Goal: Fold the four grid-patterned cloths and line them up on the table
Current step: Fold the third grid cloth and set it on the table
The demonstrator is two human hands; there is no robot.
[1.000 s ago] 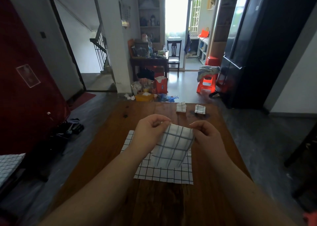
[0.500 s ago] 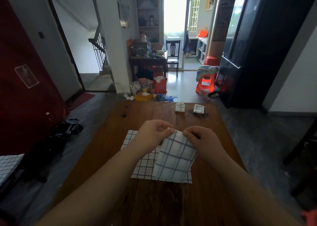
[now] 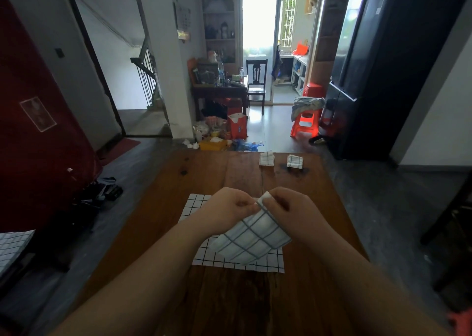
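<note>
A white cloth with a wide grey-blue grid [image 3: 252, 238] hangs folded above the table, pinched at its top corner by my left hand [image 3: 229, 212] and my right hand [image 3: 291, 209], which meet there. Under it a white cloth with a fine black grid [image 3: 196, 208] lies flat on the wooden table [image 3: 212, 172], partly hidden by my arms. Two small folded grid cloths sit near the far edge: one [image 3: 266, 158] left of the other [image 3: 294, 161].
The table's far half is bare wood with a dark knot [image 3: 183, 173]. Another gridded fabric [image 3: 12, 246] shows at the left edge, off the table. A dark chair [image 3: 449, 223] stands to the right, clutter on the floor beyond the far edge.
My hands have come together, bringing the held cloth's upper corners into one point. The cloth now hangs narrower and tilted, lower over the flat cloth.
</note>
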